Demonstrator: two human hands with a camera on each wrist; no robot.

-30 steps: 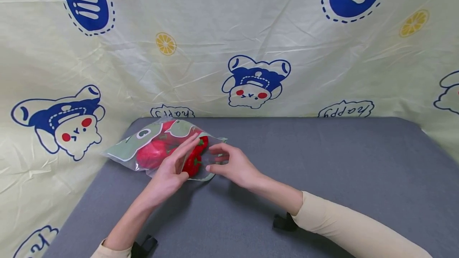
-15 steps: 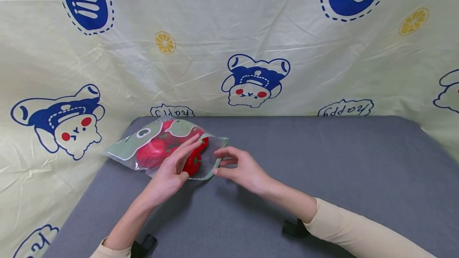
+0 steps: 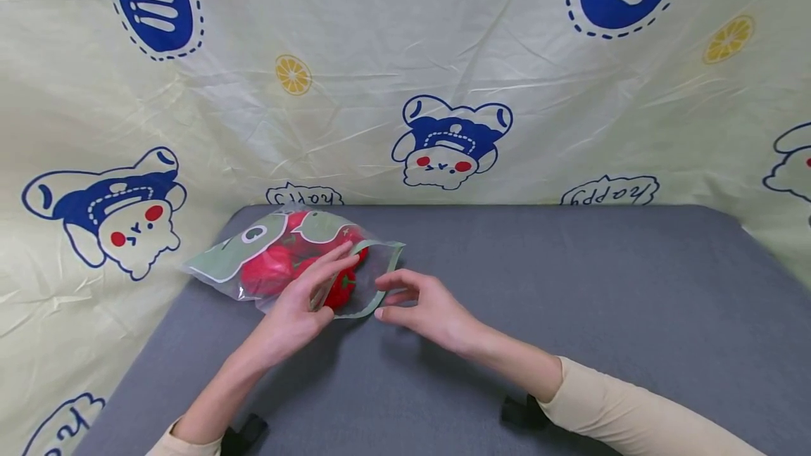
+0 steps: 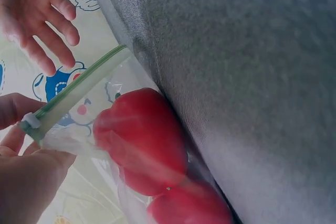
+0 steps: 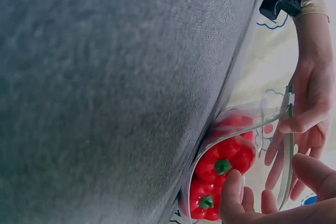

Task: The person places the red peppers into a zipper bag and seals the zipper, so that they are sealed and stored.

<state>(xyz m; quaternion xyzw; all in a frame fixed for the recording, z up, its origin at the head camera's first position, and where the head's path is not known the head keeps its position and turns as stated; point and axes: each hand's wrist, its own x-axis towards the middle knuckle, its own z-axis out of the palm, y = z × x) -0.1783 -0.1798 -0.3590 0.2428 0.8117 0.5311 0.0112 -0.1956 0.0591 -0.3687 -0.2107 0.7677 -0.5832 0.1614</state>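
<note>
A clear slider-zip bag [image 3: 237, 255] with green printing lies on its side at the table's left, its green-edged mouth turned right. Several red bell peppers [image 3: 269, 271] fill it; two show green stems at the mouth in the right wrist view. My left hand [image 3: 293, 309] holds the bag's upper rim, fingers stretched over the outside and thumb at the mouth's edge. Close to that hand sits the white slider [image 4: 31, 120]. My right hand [image 3: 431, 309] hovers just right of the mouth, fingers loosely bent with nothing between them, fingertips right at the rim.
The grey table [image 3: 570, 301] extends to the right and toward me. Behind it hangs a pale curtain [image 3: 355, 132] with cartoon prints. A black wrist mount [image 3: 522, 412] is under my right forearm, and another black mount [image 3: 243, 435] is under my left.
My right hand has drawn back to the right from inside the bag's mouth and dipped slightly. The rim now shows more fully. My left hand has stayed nearly still on the bag.
</note>
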